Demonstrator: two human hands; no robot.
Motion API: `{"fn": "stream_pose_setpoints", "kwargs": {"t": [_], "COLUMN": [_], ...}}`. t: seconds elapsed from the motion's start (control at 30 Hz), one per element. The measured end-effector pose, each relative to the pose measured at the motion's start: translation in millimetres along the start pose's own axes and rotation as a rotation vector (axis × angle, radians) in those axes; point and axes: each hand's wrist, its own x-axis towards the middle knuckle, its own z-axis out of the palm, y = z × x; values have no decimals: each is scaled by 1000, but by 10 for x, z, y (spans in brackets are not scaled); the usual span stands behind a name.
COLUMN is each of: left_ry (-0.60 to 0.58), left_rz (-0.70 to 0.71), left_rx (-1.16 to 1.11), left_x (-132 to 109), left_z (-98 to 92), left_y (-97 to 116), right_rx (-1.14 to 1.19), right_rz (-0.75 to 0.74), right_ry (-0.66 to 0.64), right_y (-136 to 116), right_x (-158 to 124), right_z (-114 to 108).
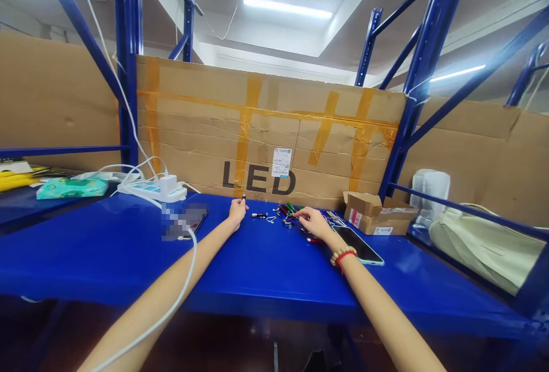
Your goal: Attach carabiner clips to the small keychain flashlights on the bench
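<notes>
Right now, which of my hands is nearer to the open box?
Right. Your right hand is to the left of the open box, at the pile of small items; your left hand is farther left, holding a small black item.

Between the left hand (237,216) and the right hand (315,222), the front of the blue tabletop (266,274) gives a broad, open lane to the pile of small coloured cylinders (290,209). Behind it, the taped cardboard panel (206,131) blocks deeper reach. A smartphone (364,250) and small carton (365,223) hem the right; a white cable (194,254) crosses the left forearm.
</notes>
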Motion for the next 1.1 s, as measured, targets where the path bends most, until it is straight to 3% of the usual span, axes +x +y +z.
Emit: {"fn": "stream_pose_setpoints", "kwargs": {"t": [0.27, 0.6, 1.1], "left_ry": [-103, -168, -247], "left_rz": [-260, -344, -340], "left_rx": [-352, -512, -615], "left_x": [30, 36, -19], "left_z": [-106, -256, -248], "left_y": [120, 239, 335], "right_rx": [-38, -14, 12], "right_rz": [25, -125, -143], "right_ry": [-49, -163, -173], "right_y": [-72, -280, -305], "right_x": [7, 45, 11], "right_z": [-73, -58, -78]}}
